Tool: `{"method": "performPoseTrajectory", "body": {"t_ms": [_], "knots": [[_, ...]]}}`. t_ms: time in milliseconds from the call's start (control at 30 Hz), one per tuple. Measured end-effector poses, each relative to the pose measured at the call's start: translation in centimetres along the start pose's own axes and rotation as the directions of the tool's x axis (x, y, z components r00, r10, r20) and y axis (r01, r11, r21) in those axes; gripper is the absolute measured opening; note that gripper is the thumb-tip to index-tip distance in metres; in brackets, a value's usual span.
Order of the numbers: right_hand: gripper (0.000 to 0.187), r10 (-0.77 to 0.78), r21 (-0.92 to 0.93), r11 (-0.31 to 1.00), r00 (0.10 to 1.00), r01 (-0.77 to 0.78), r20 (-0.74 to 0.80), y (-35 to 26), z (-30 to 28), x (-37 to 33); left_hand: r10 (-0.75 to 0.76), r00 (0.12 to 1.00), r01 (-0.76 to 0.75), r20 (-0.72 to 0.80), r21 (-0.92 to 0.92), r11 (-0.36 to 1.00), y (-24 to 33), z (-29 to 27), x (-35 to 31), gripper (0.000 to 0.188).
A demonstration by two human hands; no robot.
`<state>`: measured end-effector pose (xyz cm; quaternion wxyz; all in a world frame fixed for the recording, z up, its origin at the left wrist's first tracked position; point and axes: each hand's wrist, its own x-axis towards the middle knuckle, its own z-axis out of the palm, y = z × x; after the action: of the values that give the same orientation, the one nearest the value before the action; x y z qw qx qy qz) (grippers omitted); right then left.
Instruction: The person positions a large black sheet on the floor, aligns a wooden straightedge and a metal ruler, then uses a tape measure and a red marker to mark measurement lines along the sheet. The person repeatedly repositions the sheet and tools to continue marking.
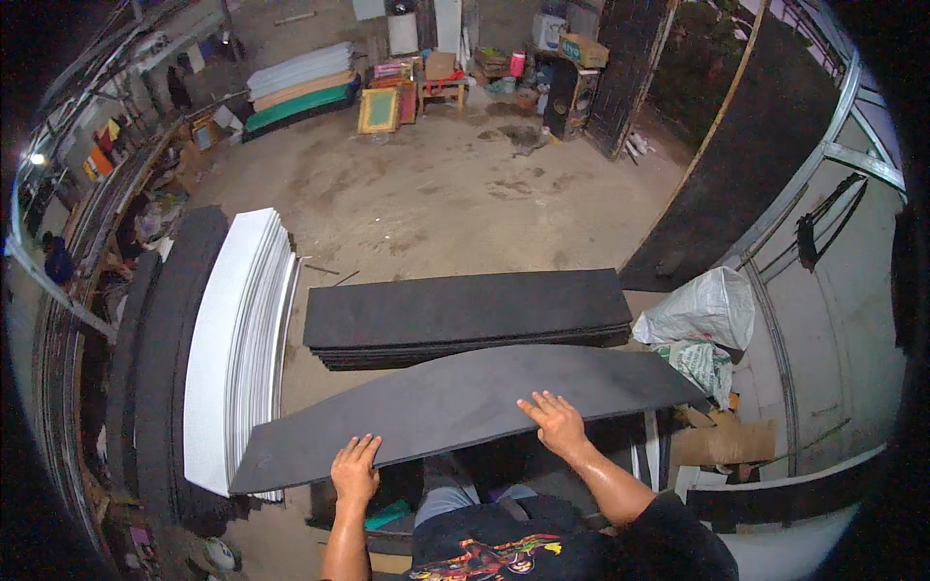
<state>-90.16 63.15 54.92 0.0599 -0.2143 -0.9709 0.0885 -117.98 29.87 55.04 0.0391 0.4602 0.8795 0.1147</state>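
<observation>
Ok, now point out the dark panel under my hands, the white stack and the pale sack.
Dark panel (465,404): head view, middle of its upper face.
White stack (215,358): head view, on its broad white face.
Pale sack (705,312): head view, middle of its bulging side.

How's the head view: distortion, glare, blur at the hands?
Head view: black fisheye rim; the metal frame at right looks bowed. Head view: small bright lamp glares at far left; stacked white sheets read bright, long dark grey sheet shows little texture. Head view: left hand and right hand look fairly sharp, no obvious smear.
</observation>
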Motion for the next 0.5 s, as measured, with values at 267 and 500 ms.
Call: {"method": "performPoseTrajectory", "body": {"t_ms": [267,500], "knots": [[0.061,-0.004,-0.101,0.995,1.000,0.005,0.016,5.8,8.6,14.2,0.042,0.987,-0.038,0.154,-0.028,0.999,-9.7,5.5,16.0,0.079],[0.060,0.054,-0.049,0.998,0.996,-0.050,0.076,12.2,17.9,25.6,0.148,0.972,-0.173,0.180,0.132,0.976,-15.5,16.9,31.1,0.085]]}}
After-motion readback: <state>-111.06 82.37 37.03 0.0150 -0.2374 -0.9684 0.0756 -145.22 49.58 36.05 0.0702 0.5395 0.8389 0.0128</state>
